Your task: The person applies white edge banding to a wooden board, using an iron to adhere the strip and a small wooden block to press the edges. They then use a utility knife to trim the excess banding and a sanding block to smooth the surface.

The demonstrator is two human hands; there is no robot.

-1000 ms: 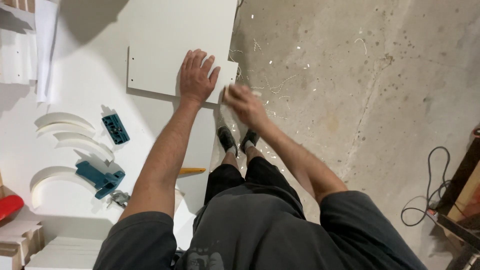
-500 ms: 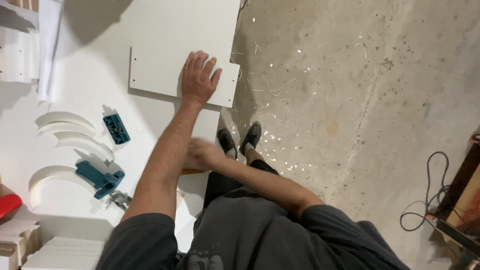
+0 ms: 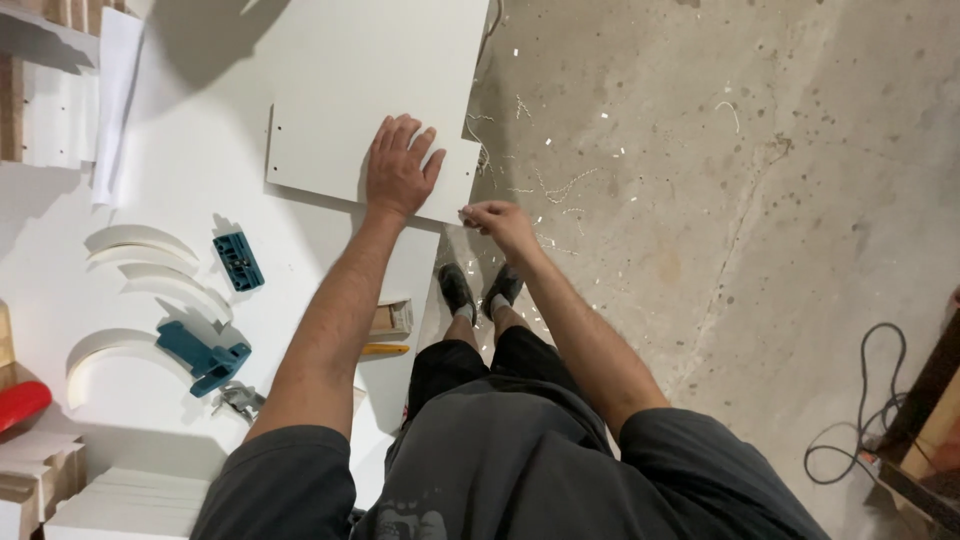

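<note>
A white rectangular panel with small drilled holes lies on the white workbench, its right end near the bench edge. My left hand presses flat on the panel with fingers spread. My right hand is at the panel's near right corner, fingers pinched together on something too small to make out. My feet in dark shoes stand on the concrete floor below.
On the bench lie several curved white pieces, a small teal jig, a teal clamp-like tool, a small box, a yellow pencil and stacked white boards. A black cable loops on the floor at right.
My right hand dropped from the panel's corner to the bench edge near the small box, then came back up to the corner with fingers pinched. My left hand stayed flat on the panel.
</note>
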